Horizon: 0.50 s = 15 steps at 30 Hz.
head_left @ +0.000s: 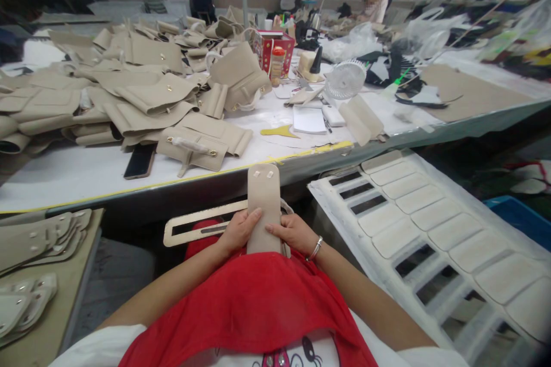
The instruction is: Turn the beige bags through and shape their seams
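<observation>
A long beige leather panel (264, 198) with a rounded top and two small white patches stands upright before my body. My left hand (240, 228) grips its left edge, thumb across the front. From the other side my right hand (297, 234) pinches the right edge, with a bracelet on that wrist. Behind the panel, a pale frame-like piece with long slots (186, 233) sticks out to the left; whether my left fingers touch it is hidden. The panel's lower end disappears behind my red apron (271, 298).
Beige bag pieces (150, 92) pile up on the white table (86, 178), with a phone (140, 161) near its edge. Right of me slants a slotted rack (387, 258) holding flat pale pieces. More panels (38, 241) lie on a board at left. A small fan (345, 79) stands on the table.
</observation>
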{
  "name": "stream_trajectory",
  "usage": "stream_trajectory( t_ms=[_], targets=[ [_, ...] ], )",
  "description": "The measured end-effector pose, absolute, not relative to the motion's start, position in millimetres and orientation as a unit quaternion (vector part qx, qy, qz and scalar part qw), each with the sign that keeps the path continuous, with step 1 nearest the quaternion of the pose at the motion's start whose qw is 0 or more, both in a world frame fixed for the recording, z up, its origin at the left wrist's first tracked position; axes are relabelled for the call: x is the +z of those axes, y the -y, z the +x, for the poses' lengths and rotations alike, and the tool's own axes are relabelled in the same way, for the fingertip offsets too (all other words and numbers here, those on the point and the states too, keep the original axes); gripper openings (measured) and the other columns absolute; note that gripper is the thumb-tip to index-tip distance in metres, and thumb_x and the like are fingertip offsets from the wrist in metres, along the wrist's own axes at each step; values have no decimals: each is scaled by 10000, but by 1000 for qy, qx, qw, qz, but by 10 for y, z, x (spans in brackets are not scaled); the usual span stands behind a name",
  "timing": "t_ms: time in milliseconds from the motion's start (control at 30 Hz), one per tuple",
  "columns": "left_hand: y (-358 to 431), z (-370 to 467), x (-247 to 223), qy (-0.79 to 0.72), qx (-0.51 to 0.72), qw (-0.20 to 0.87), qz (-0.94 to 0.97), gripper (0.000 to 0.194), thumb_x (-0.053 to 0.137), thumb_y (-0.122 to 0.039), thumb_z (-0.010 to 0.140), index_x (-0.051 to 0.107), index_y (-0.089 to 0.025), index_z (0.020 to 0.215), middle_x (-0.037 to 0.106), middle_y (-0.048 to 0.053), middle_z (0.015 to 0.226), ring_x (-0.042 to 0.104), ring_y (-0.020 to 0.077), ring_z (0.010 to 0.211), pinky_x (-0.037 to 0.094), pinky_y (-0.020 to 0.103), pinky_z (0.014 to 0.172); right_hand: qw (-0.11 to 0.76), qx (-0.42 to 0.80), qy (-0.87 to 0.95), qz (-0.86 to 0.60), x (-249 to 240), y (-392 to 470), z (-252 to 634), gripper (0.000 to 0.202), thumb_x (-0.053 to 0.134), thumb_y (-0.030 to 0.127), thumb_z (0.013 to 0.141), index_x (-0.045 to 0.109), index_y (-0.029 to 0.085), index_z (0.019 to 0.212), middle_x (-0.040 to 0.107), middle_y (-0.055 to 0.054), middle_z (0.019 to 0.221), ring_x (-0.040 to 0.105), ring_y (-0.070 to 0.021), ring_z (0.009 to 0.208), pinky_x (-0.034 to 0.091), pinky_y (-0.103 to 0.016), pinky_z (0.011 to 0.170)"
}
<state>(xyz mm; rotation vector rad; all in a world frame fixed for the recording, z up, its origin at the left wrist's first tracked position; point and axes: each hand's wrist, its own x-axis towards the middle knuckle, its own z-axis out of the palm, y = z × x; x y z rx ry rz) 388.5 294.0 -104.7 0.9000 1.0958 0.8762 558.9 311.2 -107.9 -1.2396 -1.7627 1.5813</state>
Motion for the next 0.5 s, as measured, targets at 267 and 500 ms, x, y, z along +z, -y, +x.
stream_trajectory(
  t_ms=[267, 500],
  targets=[
    [-2639, 3674, -1158, -415, 310, 704, 485, 432, 585, -467, 742, 629, -86, 940, 652, 89, 861, 591, 195, 790, 457, 264, 691, 235, 619, 594, -458, -1133, -3066, 5552, 410, 571, 523, 722, 659, 124, 755, 590, -44, 649, 504, -128, 570, 412, -242, 487],
    [-2643, 3781, -1287, -461, 361, 650, 484, 427, 562, -494, 743, 611, -71, 771, 590, 53, 683, 504, 119, 592, 382, 207, 522, 149, 620, 647, -418, -1075, -3002, 5603, 366, 615, 439, 713, 656, 117, 883, 648, -57, 796, 586, -180, 729, 462, -260, 635]
  ],
)
